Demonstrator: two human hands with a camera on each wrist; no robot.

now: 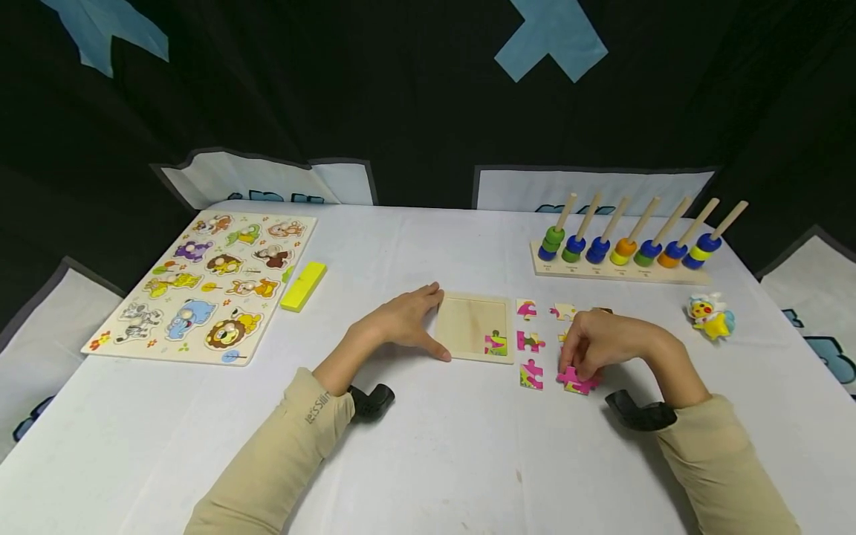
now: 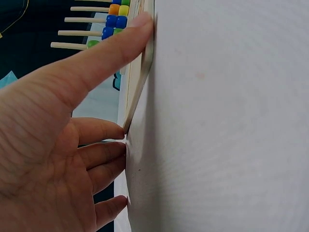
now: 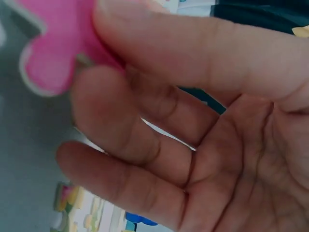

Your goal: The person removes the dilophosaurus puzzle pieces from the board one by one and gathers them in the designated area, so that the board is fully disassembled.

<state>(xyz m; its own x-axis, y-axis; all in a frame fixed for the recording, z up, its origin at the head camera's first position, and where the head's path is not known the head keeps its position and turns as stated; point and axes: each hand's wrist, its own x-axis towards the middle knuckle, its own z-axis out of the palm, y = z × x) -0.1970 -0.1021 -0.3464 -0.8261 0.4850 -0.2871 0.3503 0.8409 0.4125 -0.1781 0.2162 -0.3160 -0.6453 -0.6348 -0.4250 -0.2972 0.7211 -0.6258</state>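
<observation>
A square wooden puzzle tray (image 1: pixel 464 319) lies mid-table with one pink-and-green jigsaw piece (image 1: pixel 495 343) in its lower right corner. My left hand (image 1: pixel 401 319) rests at the tray's left side, fingers spread; in the left wrist view the thumb (image 2: pixel 113 55) touches the tray's edge. To the right of the tray, my right hand (image 1: pixel 611 338) pinches a pink jigsaw piece (image 1: pixel 576 380) between thumb and finger, and the right wrist view shows its rounded pink knob (image 3: pixel 48 67) close up. Loose pieces (image 1: pixel 530 341) form a column beside the tray; others are partly hidden by the right hand.
An animal peg puzzle board (image 1: pixel 221 286) lies at the left, with a yellow block (image 1: pixel 304 286) beside it. At the back right stands a counting rack (image 1: pixel 622 273) with upright pegs and coloured beads. A small yellow toy figure (image 1: pixel 710 315) sits at the right.
</observation>
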